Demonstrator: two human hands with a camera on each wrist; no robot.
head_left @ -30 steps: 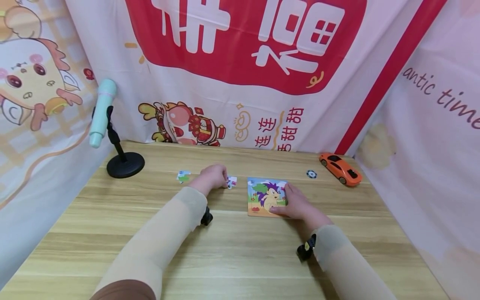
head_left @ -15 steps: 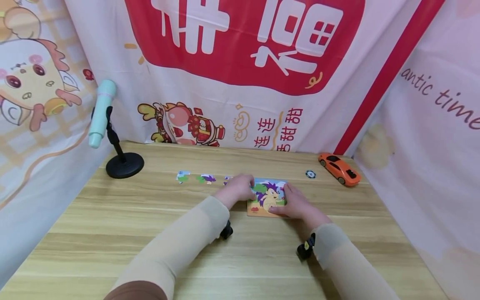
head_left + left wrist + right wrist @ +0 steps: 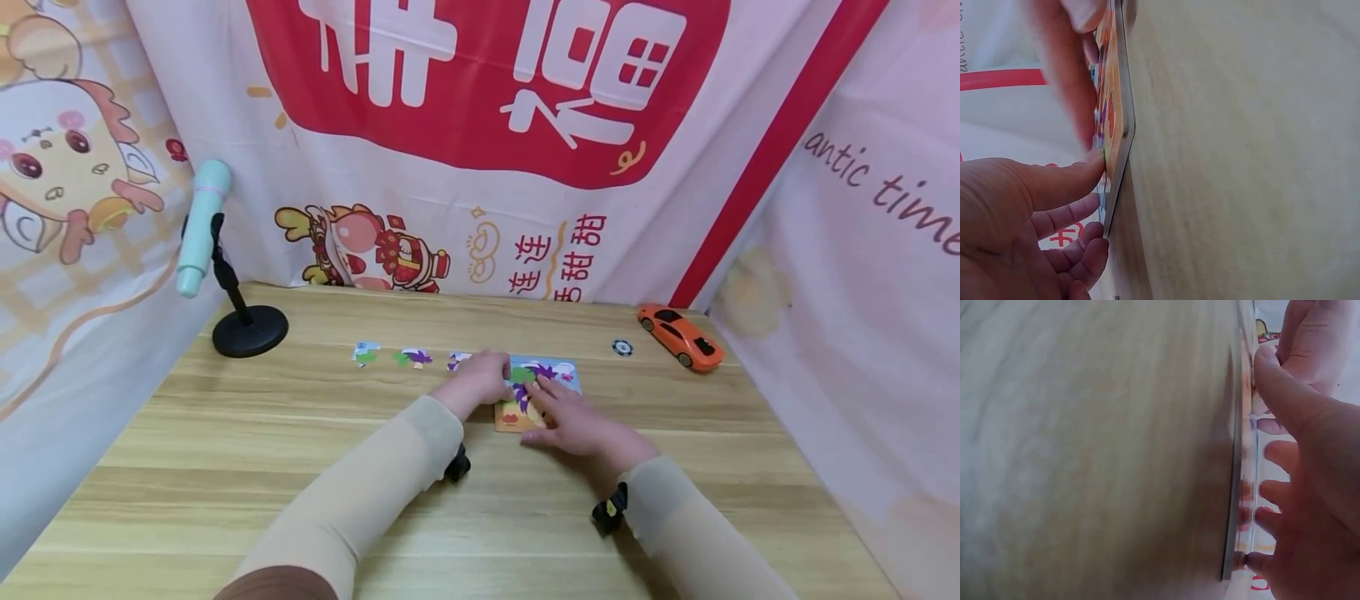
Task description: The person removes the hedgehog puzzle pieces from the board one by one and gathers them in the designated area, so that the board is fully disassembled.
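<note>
Head view — puzzle board (image 3: pixel 551 371) lies flat near the table's (image 3: pixel 225 500) far edge. Left hand (image 3: pixel 483 377) pinches the board's left edge, thumb on its face; right hand (image 3: pixel 573 417) presses straight fingers on it. Loose pieces (image 3: pixel 416 357) lie left of it, apart.

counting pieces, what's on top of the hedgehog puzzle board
Both hands rest on the square hedgehog puzzle board: left hand, right hand. They cover most of its picture; pieces beneath cannot be counted.
</note>
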